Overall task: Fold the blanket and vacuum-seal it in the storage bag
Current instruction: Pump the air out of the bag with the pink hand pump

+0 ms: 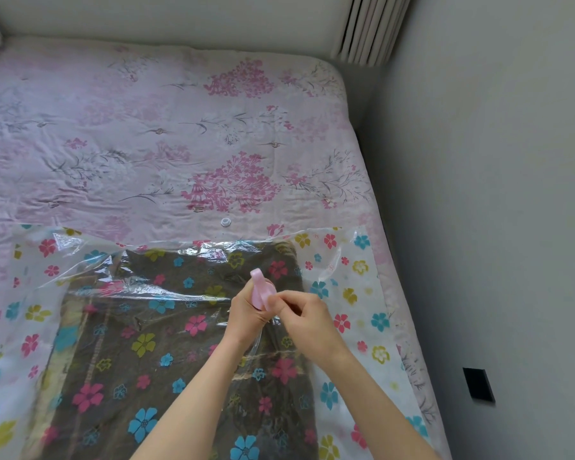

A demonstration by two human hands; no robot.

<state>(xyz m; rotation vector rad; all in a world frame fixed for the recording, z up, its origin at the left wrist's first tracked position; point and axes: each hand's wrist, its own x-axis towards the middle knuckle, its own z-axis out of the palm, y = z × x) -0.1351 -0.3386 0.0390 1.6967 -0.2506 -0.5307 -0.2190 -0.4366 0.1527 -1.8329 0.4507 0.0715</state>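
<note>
Blanket (166, 353): dark, folded, inside the clear flower-printed storage bag (352, 293), flat on the bed (146, 127), at 6 o'clock of the frame. Left hand (246, 310): fingers curled round a pink hand pump (258, 288), held upright over the bag. Right hand (307, 322): at 3 o'clock of the pump, fingertips pinching at its white base. Small white cap (225, 222): on the bedspread at 12 o'clock of the bag, apart from it.
</note>
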